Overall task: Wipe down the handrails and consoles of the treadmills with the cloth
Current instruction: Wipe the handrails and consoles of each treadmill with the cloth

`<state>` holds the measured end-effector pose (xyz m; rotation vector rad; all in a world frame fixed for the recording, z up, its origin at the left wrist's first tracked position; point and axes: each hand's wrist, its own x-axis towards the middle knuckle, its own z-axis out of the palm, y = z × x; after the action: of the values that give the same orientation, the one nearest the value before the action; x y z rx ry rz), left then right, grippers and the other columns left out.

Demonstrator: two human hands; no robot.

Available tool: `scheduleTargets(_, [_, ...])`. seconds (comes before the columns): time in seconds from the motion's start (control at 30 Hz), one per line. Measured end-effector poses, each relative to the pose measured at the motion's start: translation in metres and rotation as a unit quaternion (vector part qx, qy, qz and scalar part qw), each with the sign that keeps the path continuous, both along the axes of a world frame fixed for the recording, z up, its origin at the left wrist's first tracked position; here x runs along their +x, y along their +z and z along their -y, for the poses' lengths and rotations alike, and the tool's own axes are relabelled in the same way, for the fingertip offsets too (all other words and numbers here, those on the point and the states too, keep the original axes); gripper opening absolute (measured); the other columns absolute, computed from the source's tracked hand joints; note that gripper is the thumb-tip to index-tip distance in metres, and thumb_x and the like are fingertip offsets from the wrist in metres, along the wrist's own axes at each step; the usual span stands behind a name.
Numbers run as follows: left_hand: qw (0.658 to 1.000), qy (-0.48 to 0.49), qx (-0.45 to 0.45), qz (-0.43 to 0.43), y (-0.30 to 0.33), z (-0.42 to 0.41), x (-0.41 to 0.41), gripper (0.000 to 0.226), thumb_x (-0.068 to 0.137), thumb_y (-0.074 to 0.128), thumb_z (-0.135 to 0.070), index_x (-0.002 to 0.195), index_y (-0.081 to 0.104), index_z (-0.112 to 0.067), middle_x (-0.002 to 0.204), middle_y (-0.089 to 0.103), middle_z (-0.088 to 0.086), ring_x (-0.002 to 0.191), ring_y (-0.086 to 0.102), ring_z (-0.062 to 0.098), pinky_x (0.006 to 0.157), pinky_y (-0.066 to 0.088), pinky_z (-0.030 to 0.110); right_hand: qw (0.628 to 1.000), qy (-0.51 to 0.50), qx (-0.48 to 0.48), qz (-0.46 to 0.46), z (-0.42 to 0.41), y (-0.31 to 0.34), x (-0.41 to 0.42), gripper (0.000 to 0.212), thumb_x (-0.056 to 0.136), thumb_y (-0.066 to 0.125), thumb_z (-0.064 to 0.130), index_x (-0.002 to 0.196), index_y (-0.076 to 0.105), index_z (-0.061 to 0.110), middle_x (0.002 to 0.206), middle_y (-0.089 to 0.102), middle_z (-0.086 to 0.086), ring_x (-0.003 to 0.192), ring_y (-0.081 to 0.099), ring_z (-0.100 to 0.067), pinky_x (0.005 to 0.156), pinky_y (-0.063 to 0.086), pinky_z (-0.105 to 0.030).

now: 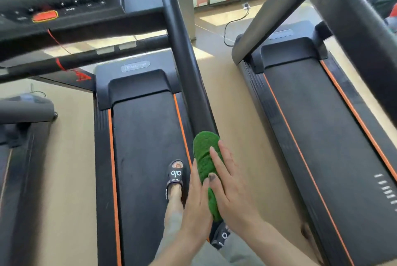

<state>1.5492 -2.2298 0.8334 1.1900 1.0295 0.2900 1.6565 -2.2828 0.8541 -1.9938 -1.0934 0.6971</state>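
Note:
A green fluffy cloth (205,154) is wrapped over the near end of the black right handrail (182,51) of the treadmill I stand on. My left hand (196,203) presses the cloth from the left side and my right hand (231,188) presses it from the right, so the cloth and rail sit clamped between both palms. The console (64,5) with its buttons and a red stop key is at the upper left, untouched. The rail's near end is hidden under the cloth.
My feet in dark slippers (175,176) stand on the black belt (146,147). A second treadmill (311,115) stands to the right, its handrail (354,18) overhead at upper right. Another machine is at the far left. A red safety cord (62,59) hangs from the console.

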Motion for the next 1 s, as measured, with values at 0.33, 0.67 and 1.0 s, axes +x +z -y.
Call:
scheduleTargets(0.33, [0.992, 0.004, 0.128, -0.002, 0.016, -0.047, 0.047, 0.068, 0.100, 0.036, -0.047, 0.162, 0.012, -0.030, 0.167, 0.015, -0.017, 0.153, 0.014, 0.001, 0.126, 0.017, 0.042, 0.996, -0.026, 0.018, -0.078, -0.047, -0.005, 0.031, 0.053, 0.103, 0.028, 0.037, 0.156, 0.027, 0.031, 0.167, 0.012, 0.017, 0.150, 0.013, 0.004, 0.118, 0.015, -0.012])
scheduleTargets(0.67, [0.773, -0.271, 0.526, -0.226, 0.027, -0.273, 0.180, 0.067, 0.101, 0.007, -0.035, 0.157, 0.026, -0.003, 0.168, 0.010, 0.012, 0.156, 0.002, 0.024, 0.127, -0.001, 0.037, 0.914, -0.169, 0.025, -0.369, -0.243, -0.023, 0.148, 0.042, 0.096, 0.038, 0.049, 0.116, 0.069, 0.029, 0.127, 0.068, -0.002, 0.120, 0.060, -0.016, 0.116, 0.038, -0.044])
scheduleTargets(1.0, [0.809, -0.216, 0.492, -0.240, 0.048, -0.359, 0.214, 0.057, 0.108, 0.021, -0.040, 0.161, 0.020, -0.019, 0.170, 0.008, 0.007, 0.156, 0.001, 0.022, 0.127, 0.000, 0.040, 0.898, -0.135, 0.070, -0.413, -0.272, -0.008, 0.165, 0.033, 0.109, 0.038, 0.037, 0.101, 0.068, 0.027, 0.079, 0.072, 0.023, 0.075, 0.067, 0.011, 0.069, 0.046, -0.005])
